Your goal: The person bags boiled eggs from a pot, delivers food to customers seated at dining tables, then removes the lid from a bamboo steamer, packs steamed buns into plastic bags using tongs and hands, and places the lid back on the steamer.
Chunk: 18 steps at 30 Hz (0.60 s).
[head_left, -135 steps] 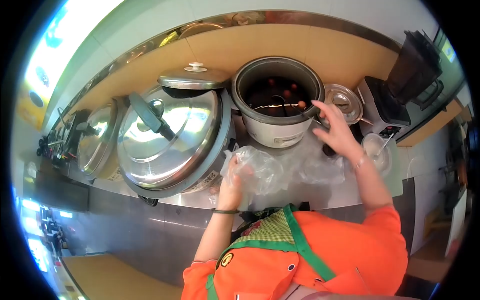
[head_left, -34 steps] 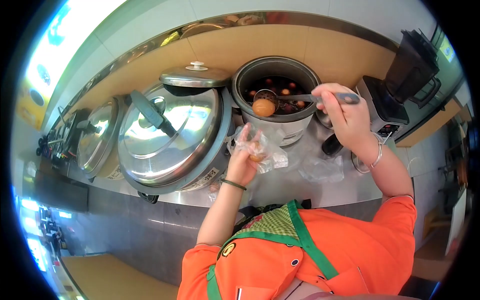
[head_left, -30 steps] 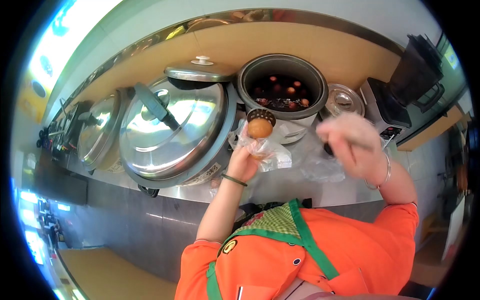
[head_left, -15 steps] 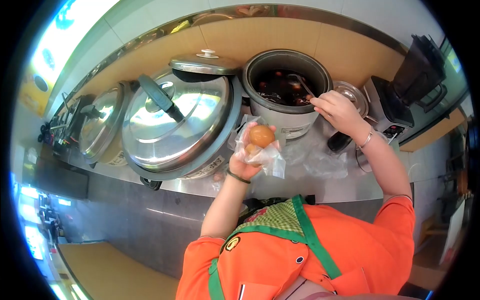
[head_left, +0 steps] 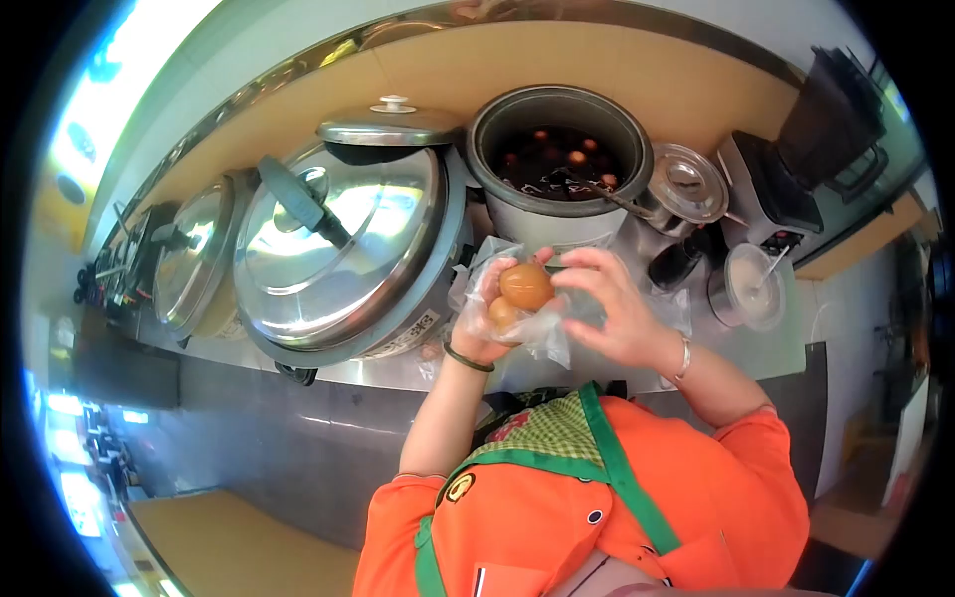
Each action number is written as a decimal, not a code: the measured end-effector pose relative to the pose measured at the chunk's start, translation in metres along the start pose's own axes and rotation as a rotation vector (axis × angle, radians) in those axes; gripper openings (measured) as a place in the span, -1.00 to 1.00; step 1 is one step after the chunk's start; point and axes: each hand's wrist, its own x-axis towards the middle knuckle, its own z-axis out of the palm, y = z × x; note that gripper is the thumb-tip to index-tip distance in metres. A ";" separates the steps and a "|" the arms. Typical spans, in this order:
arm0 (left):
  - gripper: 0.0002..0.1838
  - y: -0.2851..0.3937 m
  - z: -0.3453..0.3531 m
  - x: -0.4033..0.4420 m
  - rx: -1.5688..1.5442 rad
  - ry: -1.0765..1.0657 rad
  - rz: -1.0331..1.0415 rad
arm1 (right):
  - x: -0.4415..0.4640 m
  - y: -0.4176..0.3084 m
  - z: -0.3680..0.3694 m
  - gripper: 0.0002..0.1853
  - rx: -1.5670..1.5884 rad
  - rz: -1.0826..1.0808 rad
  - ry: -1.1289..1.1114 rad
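Observation:
My left hand [head_left: 476, 340] is closed around a clear plastic bag [head_left: 545, 343] with brown eggs [head_left: 526, 286] in it, one resting above another. Beside it, my right hand [head_left: 632, 323] has its fingers spread at the bag's right side; whether the fingertips touch the bag I cannot tell. Just beyond both hands stands a pot [head_left: 532, 224] of dark liquid with several eggs floating in it. A ladle [head_left: 629, 206] leans over the pot's near right rim, its bowl end down in the liquid.
A large lidded cooker [head_left: 388, 229] stands left of the pot, with a loose lid [head_left: 393, 127] behind it. To the right are a small lidded metal pot [head_left: 688, 184], a dark-handled item [head_left: 676, 261], a container with a spoon [head_left: 748, 287] and a blender [head_left: 826, 129].
My right hand has let go of the ladle, leaving it on the pot's rim, and has come down and left to the bag. My left hand still holds the bagged eggs.

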 end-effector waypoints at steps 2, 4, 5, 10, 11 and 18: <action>-0.45 0.001 0.005 0.000 0.075 0.051 -0.093 | 0.007 0.014 -0.002 -0.75 0.138 0.079 0.006; -0.37 0.007 -0.007 -0.001 0.149 -0.106 -0.189 | 0.017 0.008 -0.005 -0.88 0.390 0.344 0.009; -0.29 0.007 -0.016 -0.004 0.221 -0.263 -0.290 | 0.025 0.005 -0.006 -0.88 0.395 0.342 -0.005; -0.24 0.002 -0.029 -0.012 0.629 -0.186 -0.447 | 0.057 0.006 0.001 -0.86 0.268 0.157 -0.612; -0.24 -0.002 -0.039 -0.013 0.630 -0.186 -0.441 | 0.062 0.004 0.001 -0.86 0.241 0.238 -0.817; -0.29 -0.042 -0.074 -0.056 0.169 0.397 -0.259 | 0.053 0.007 0.015 -0.93 0.778 0.510 -0.575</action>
